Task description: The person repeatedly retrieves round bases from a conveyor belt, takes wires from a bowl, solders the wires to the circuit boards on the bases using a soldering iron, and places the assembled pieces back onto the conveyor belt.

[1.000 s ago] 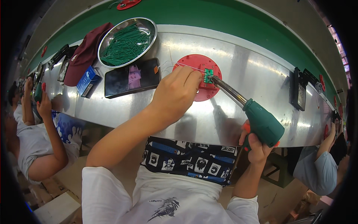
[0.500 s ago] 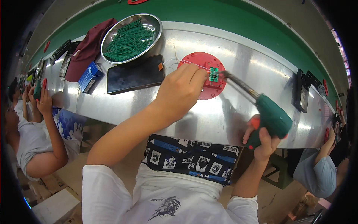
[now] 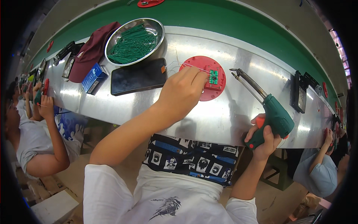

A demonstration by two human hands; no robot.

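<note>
A red round plastic base (image 3: 201,61) lies on the metal bench, with a small green circuit board (image 3: 213,77) in its raised middle. Over its left side, my left hand (image 3: 183,87) is closed, fingertips pinched against the board's left edge. What they grip is hidden; thin pale wires (image 3: 179,64) run from behind this hand across the base. In my right hand (image 3: 265,140) is a green soldering gun (image 3: 278,115) with an orange trigger. Its metal tip and thin feed tube point up and left, apart from the board, over the bench.
Left of the base lie a black phone (image 3: 138,77), a steel bowl (image 3: 161,39) of green wires, a blue box (image 3: 94,78) and a maroon cap (image 3: 91,52). A black tray (image 3: 299,93) stands at the right. Other people work at both sides (image 3: 41,142).
The soldering gun's tip has drawn away from the circuit board, to the right. My left hand stays pinched at the board. The whole view has shifted slightly.
</note>
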